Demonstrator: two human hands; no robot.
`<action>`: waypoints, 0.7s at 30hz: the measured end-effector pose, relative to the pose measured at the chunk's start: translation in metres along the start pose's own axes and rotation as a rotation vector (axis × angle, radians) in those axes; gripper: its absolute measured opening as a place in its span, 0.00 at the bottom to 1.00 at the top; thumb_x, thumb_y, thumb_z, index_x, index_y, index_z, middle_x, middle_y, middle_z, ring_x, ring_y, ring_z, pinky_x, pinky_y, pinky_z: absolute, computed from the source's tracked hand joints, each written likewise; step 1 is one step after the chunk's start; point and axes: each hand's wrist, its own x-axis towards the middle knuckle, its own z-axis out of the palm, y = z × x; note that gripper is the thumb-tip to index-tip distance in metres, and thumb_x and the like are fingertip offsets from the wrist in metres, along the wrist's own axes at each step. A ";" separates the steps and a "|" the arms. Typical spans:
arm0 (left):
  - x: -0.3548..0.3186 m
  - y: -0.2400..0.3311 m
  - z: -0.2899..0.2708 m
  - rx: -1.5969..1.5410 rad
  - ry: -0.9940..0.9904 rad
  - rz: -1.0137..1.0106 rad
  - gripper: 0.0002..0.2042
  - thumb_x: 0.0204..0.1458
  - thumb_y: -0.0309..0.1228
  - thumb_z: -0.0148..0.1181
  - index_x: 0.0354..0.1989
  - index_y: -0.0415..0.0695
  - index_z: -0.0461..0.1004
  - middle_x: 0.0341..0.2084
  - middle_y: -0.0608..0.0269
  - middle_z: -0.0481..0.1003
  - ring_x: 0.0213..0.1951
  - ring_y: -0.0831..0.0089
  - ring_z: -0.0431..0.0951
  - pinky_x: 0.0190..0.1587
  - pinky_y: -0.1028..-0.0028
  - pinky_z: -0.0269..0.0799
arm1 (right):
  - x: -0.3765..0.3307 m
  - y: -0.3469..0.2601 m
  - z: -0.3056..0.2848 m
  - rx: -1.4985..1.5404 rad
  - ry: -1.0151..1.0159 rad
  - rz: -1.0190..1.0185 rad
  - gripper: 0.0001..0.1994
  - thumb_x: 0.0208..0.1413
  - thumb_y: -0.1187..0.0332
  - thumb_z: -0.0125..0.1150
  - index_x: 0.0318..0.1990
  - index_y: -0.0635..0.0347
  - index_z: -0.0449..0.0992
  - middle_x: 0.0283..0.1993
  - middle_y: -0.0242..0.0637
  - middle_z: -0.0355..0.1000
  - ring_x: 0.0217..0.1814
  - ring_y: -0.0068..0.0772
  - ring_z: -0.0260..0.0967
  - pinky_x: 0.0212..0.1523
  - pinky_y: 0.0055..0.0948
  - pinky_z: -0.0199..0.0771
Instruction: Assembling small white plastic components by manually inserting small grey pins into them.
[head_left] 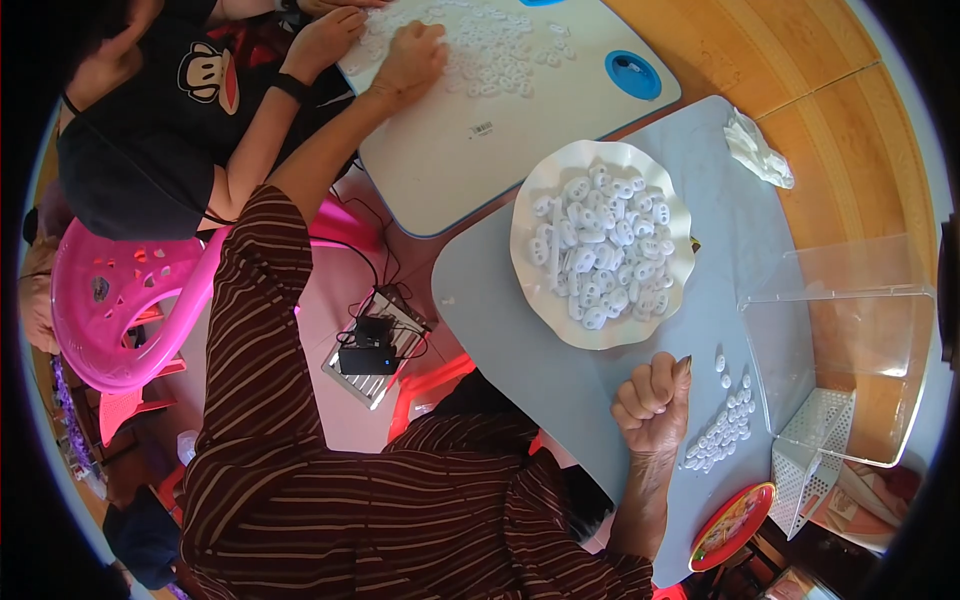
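Observation:
My left hand [410, 62] reaches over the far white table, with its bent fingers down among small white plastic pieces [490, 60]. Whatever those fingers hold is hidden. Above the grey table, my right hand [652, 402] is closed in a fist, thumb raised; its contents cannot be made out. Just right of it lies a loose group of small white oval pieces [722, 437]. Beyond the fist, a cream wavy-edged bowl [540, 313] holds many white, rounded pieces with paired holes [610, 240].
A person in a black top works at the white table [430, 180]. Right lie a clear plastic box [850, 340], a white perforated basket [810, 470], a red oval tray [733, 527] and a crumpled white bag [757, 150]. A pink chair [130, 370] and black device [368, 358] are left.

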 end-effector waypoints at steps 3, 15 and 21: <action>0.010 -0.023 -0.023 0.459 -0.094 -0.035 0.11 0.47 0.26 0.51 0.41 0.42 0.69 0.38 0.48 0.69 0.43 0.50 0.68 0.49 0.59 0.63 | 0.000 0.000 0.000 -0.003 0.004 0.000 0.22 0.65 0.51 0.36 0.21 0.53 0.53 0.17 0.24 0.47 0.15 0.18 0.40 0.13 0.19 0.43; 0.047 -0.127 -0.038 1.209 -0.708 0.613 0.10 0.49 0.24 0.50 0.40 0.43 0.72 0.41 0.52 0.72 0.46 0.58 0.71 0.50 0.68 0.65 | 0.000 0.000 0.006 -0.065 0.111 0.024 0.24 0.62 0.48 0.41 0.19 0.53 0.57 0.15 0.23 0.47 0.15 0.17 0.40 0.13 0.18 0.42; 0.054 -0.134 -0.016 0.829 -0.653 0.318 0.12 0.48 0.23 0.50 0.42 0.44 0.72 0.43 0.54 0.72 0.47 0.58 0.71 0.51 0.69 0.65 | 0.000 0.000 0.005 -0.072 0.115 0.024 0.24 0.62 0.47 0.41 0.19 0.53 0.57 0.14 0.23 0.47 0.15 0.17 0.40 0.13 0.18 0.42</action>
